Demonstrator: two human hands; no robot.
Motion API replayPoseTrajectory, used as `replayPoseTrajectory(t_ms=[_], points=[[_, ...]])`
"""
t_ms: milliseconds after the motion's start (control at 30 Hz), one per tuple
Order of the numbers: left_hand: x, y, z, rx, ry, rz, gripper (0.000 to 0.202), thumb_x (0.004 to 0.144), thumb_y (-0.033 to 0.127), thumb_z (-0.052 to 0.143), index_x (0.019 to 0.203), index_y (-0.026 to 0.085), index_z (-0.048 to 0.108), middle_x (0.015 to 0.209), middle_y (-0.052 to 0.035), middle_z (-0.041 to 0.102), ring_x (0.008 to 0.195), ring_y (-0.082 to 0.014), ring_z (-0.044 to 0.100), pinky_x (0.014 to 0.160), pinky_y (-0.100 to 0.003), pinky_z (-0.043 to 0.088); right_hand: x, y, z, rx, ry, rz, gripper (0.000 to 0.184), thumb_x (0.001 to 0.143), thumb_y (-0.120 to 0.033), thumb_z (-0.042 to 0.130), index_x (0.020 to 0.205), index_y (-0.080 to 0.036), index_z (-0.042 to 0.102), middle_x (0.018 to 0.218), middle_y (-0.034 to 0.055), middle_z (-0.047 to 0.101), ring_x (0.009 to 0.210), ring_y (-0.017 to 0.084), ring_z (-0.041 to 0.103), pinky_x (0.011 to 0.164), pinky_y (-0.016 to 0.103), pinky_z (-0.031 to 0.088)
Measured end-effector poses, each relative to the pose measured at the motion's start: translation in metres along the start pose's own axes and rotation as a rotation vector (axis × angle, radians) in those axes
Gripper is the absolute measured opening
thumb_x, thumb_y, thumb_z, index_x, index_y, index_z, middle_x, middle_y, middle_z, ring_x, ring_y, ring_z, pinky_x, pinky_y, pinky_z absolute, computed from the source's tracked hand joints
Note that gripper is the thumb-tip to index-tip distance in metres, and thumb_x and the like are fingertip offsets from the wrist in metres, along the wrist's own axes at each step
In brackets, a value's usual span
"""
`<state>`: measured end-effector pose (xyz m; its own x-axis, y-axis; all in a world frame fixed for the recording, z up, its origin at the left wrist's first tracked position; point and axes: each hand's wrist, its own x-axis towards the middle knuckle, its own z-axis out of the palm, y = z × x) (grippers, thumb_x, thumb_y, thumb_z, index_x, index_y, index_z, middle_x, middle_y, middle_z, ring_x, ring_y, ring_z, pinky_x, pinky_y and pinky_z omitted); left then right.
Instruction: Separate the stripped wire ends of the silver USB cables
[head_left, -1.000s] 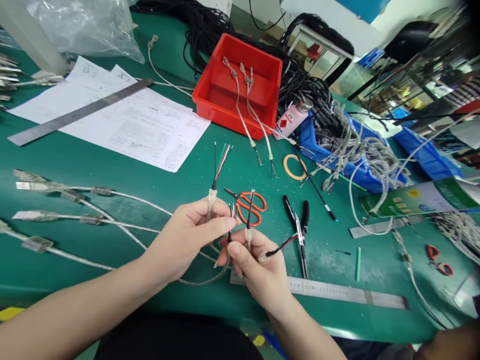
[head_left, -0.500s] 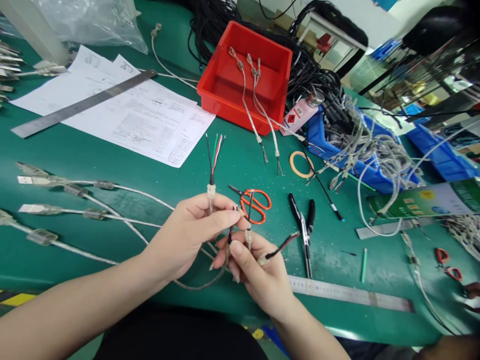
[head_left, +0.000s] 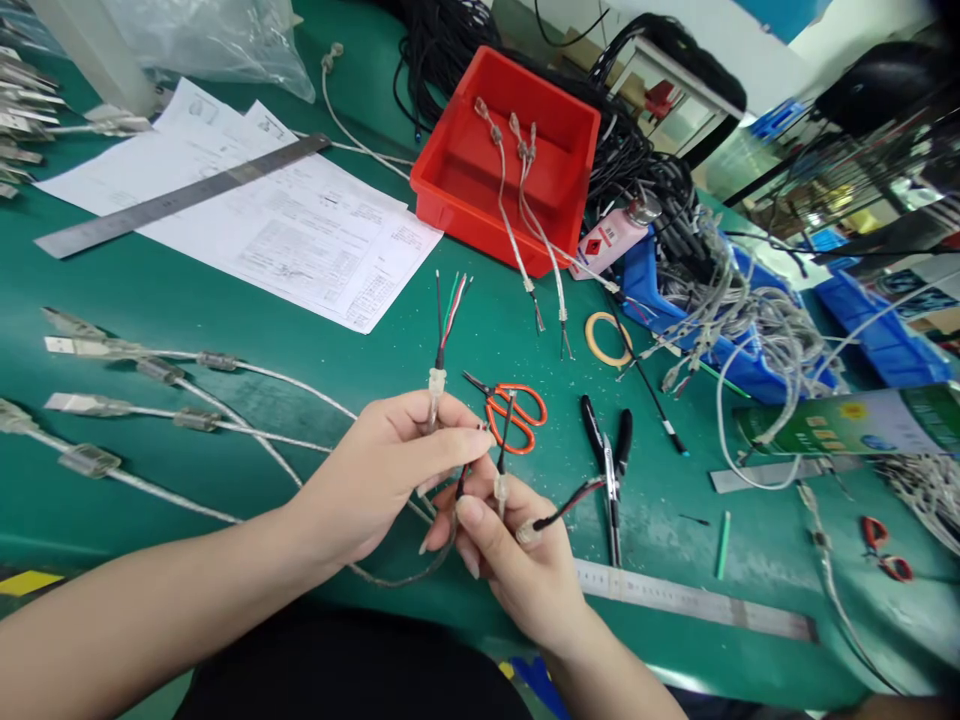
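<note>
My left hand (head_left: 397,465) is closed round a clear USB cable (head_left: 436,385) whose black, green, white and red wires fan upward. Its thumb and finger also pinch the wire tips of another cable, the dark wire end (head_left: 462,485) between my hands. My right hand (head_left: 521,545) is closed on that cable below its wires. Two more cable ends stick out of the right hand: a clear collar (head_left: 501,488) with dark wires pointing up, and another collar (head_left: 529,530) with black and red wires pointing right. USB plugs (head_left: 82,403) lie at the left with their cables running toward my hands.
Orange-handled scissors (head_left: 517,410) and black-handled pliers (head_left: 611,470) lie just beyond my hands. A steel ruler (head_left: 697,600) is at the right front. A red bin (head_left: 495,215) holds cable ends, beside printed sheets (head_left: 285,240), a pink bottle (head_left: 615,235) and a blue bin (head_left: 637,270) of cables.
The camera view has shifted slightly. The dark wires at the right hand's upright collar now show more fully beside the left fingertips. Both hands keep their hold.
</note>
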<state>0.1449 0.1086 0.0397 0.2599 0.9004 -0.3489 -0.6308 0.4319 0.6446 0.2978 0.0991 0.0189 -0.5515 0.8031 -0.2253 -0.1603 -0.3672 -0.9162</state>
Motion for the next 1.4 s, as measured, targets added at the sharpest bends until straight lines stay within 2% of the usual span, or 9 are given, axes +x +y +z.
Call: replayPoseTrajectory(t_ms=[200,333,833,1000,1100,1200,1300,1367,1400], points=[[-0.001,-0.002,-0.001,0.031,-0.004,0.013,0.013,0.086,0.023,0.062,0.075,0.018,0.057,0.058,0.0027,0.065,0.037,-0.0082,0.052,0.031,-0.016,0.045,-0.001,0.000,0.000,0.016,-0.027,-0.014,0.019,0.096,-0.032,0.059,0.084,-0.017,0.057,0.070,0.0046,0.071,0.047,0.005,0.041,0.044,0.018,0.031],[0.000,-0.003,-0.002,0.029,-0.017,0.023,0.013,0.086,0.023,0.063,0.076,0.018,0.057,0.057,0.0032,0.065,0.035,-0.0081,0.052,0.029,-0.015,0.043,-0.001,0.002,0.000,0.026,-0.055,-0.006,0.017,0.097,-0.031,0.057,0.091,-0.016,0.060,0.072,0.0043,0.071,0.048,0.004,0.041,0.045,0.017,0.031],[0.000,-0.002,-0.001,0.027,0.012,-0.025,0.012,0.083,0.024,0.065,0.076,0.018,0.057,0.056,0.0025,0.065,0.034,-0.0113,0.054,0.026,-0.016,0.042,-0.001,0.001,0.000,0.011,-0.105,0.012,0.018,0.099,-0.031,0.054,0.093,-0.015,0.062,0.075,0.0047,0.071,0.051,0.004,0.040,0.046,0.019,0.029],[-0.001,-0.003,0.000,0.066,-0.006,-0.036,0.014,0.086,0.027,0.063,0.077,0.019,0.055,0.058,0.0034,0.064,0.033,-0.0110,0.052,0.026,-0.018,0.040,-0.004,0.002,0.001,0.053,-0.108,0.060,0.020,0.099,-0.034,0.054,0.095,-0.016,0.062,0.074,0.0037,0.069,0.049,0.005,0.037,0.045,0.020,0.026],[-0.001,-0.002,0.000,0.172,0.026,0.031,0.018,0.091,0.034,0.058,0.081,0.019,0.058,0.057,0.0057,0.055,0.041,-0.0058,0.048,0.036,-0.013,0.038,-0.005,0.006,-0.001,0.081,-0.065,-0.010,0.017,0.098,-0.034,0.056,0.092,-0.018,0.059,0.069,0.0007,0.063,0.051,0.006,0.038,0.048,0.021,0.027],[-0.001,0.000,-0.001,0.252,0.095,0.099,0.028,0.096,0.041,0.048,0.084,0.019,0.060,0.061,0.0061,0.047,0.051,-0.0046,0.041,0.047,-0.013,0.035,-0.001,0.005,-0.005,0.075,0.034,-0.217,0.024,0.095,-0.037,0.059,0.081,-0.019,0.053,0.064,-0.0025,0.051,0.059,0.009,0.041,0.056,0.024,0.033],[0.000,0.002,-0.001,0.378,-0.011,0.098,0.033,0.096,0.042,0.047,0.077,0.018,0.059,0.067,0.0039,0.050,0.058,-0.0074,0.043,0.053,-0.018,0.037,0.006,0.001,-0.008,0.045,0.173,-0.362,0.036,0.097,-0.037,0.055,0.067,-0.018,0.051,0.062,-0.0017,0.046,0.065,0.012,0.046,0.067,0.027,0.039],[0.000,0.002,-0.001,0.514,-0.103,0.103,0.034,0.096,0.041,0.049,0.074,0.017,0.061,0.069,0.0026,0.053,0.064,-0.0093,0.047,0.061,-0.020,0.039,0.009,-0.002,-0.009,0.092,0.263,-0.341,0.034,0.097,-0.039,0.054,0.070,-0.019,0.058,0.062,-0.0013,0.049,0.063,0.012,0.048,0.062,0.026,0.041],[0.000,0.001,-0.001,0.580,-0.143,0.094,0.034,0.096,0.040,0.049,0.075,0.017,0.062,0.070,0.0021,0.055,0.067,-0.0102,0.048,0.063,-0.021,0.039,0.010,-0.003,-0.009,0.131,0.302,-0.297,0.028,0.095,-0.041,0.058,0.077,-0.020,0.063,0.064,-0.0014,0.051,0.060,0.011,0.047,0.057,0.024,0.041]])
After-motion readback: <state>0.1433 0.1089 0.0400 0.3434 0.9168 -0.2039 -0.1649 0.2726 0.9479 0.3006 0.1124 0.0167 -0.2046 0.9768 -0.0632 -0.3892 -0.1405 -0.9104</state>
